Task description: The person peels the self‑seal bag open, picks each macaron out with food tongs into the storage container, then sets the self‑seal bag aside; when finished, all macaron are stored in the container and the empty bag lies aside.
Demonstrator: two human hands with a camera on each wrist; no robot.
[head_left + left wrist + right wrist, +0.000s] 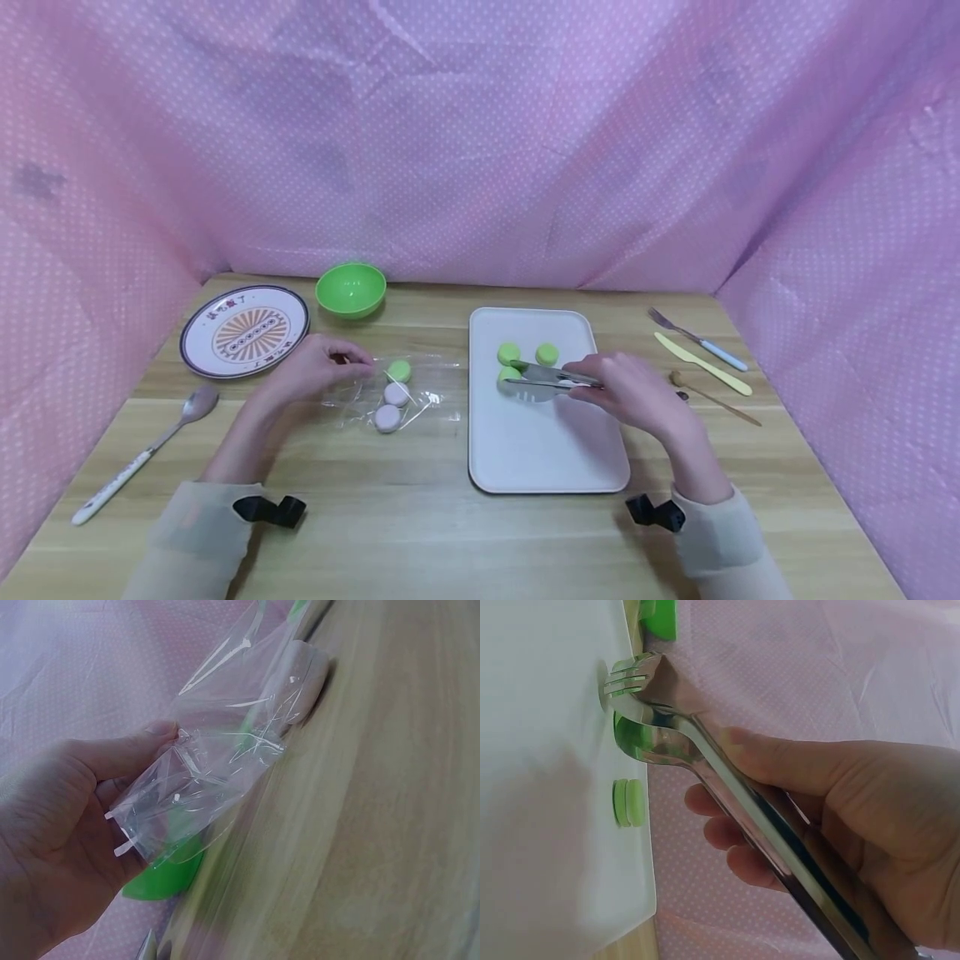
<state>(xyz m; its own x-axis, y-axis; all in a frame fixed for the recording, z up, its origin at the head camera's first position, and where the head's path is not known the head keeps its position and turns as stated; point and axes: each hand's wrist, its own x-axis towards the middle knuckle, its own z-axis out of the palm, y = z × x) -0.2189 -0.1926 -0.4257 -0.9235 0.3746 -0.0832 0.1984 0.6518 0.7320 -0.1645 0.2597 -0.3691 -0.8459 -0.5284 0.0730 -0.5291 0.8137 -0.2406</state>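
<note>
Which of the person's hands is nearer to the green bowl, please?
Left: the left hand is just in front of the green bowl; the right hand is farther off, at the white tray.

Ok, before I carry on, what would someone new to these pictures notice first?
Probably the pink dotted cloth filling the background behind the table. Next, the bright green macarons on the white tray right of centre, where the right hand holds metal tongs. Left of the tray, the left hand pinches a shiny clear plastic bag, with a vivid green bowl behind it.
</note>
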